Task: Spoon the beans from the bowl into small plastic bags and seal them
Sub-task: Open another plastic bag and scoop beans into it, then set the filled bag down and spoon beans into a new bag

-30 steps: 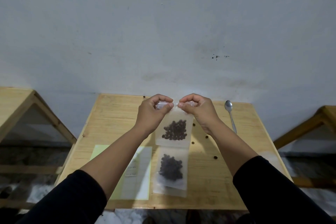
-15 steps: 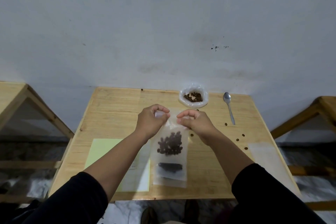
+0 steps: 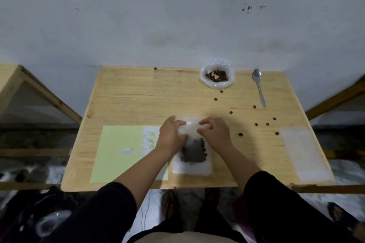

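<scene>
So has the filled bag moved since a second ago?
Yes. The filled bag was held up above the table; now it lies flat near the front edge, both hands pinching its top.

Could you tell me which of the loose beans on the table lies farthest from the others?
The single bean at the table's far edge, left of the bowl; the rest are scattered right of the hands, near the spoon.

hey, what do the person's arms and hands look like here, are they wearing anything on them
Both arms wear dark, near-black long sleeves pushed up toward the elbows, leaving the forearms bare. The left hand and right hand are bare: no gloves, and no rings, watch or bracelet that I can make out. No markings show on the left sleeve or right sleeve.
</scene>
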{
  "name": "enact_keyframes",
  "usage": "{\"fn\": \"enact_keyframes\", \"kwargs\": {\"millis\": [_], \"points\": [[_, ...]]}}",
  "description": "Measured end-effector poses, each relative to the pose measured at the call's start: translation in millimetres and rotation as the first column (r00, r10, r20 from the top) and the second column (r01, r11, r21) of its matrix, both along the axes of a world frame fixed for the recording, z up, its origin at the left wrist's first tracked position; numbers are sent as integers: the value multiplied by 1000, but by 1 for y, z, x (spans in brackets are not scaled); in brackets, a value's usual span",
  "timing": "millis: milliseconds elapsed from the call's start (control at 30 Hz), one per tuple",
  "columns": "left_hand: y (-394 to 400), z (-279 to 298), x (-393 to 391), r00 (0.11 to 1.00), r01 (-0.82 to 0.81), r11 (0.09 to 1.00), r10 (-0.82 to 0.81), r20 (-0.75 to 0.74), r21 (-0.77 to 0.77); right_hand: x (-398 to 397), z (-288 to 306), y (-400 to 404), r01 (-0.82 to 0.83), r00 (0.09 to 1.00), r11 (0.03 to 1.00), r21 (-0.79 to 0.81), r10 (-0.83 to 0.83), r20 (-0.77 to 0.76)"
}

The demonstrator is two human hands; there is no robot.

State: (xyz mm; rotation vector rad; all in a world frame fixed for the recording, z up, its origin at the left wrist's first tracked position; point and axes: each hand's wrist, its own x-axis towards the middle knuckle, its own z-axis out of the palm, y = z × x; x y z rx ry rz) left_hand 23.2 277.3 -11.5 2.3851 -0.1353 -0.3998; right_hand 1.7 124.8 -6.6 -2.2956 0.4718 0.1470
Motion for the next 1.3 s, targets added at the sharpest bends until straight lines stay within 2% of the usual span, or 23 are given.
{"fn": "enact_keyframes", "kwargs": {"millis": [100, 200, 300, 433, 500, 600, 700, 767, 1067, 1300], "points": [[0, -9, -1, 991, 110, 990, -117, 63, 93, -10, -11, 5, -80, 995, 987, -141, 87, 43], [-2, -11, -6, 921, 293, 912, -350, 172, 288, -22, -16, 8, -232, 967, 936, -264, 251, 41], [-2, -13, -9, 846, 414, 783, -519, 120, 465, -29, -19, 11, -301, 944, 903, -308, 327, 35], [-3, -10, -15, 838, 478, 715, -545, -21, 511, -32, -18, 11, -366, 923, 860, -355, 385, -20], [-7, -5, -11, 837, 500, 732, -546, -42, 462, -31, -13, 9, -360, 924, 857, -367, 383, -11], [-19, 1, -5, 878, 439, 836, -478, 43, 328, -29, -2, -2, -339, 926, 851, -401, 377, 20], [-40, 16, 3, 903, 370, 896, -409, 133, 246, -30, 6, -26, -303, 936, 848, -435, 350, 29], [-57, 17, 9, 882, 390, 896, -430, 191, 213, -35, 10, -49, -250, 957, 857, -452, 290, 22], [-171, 16, -9, 812, 530, 827, -558, 168, 187, -88, 19, -172, 26, 997, 899, -437, -56, -56], [-261, -3, -27, 822, 550, 823, -564, 83, 141, -119, -8, -240, 20, 988, 901, -433, -85, -132]]}}
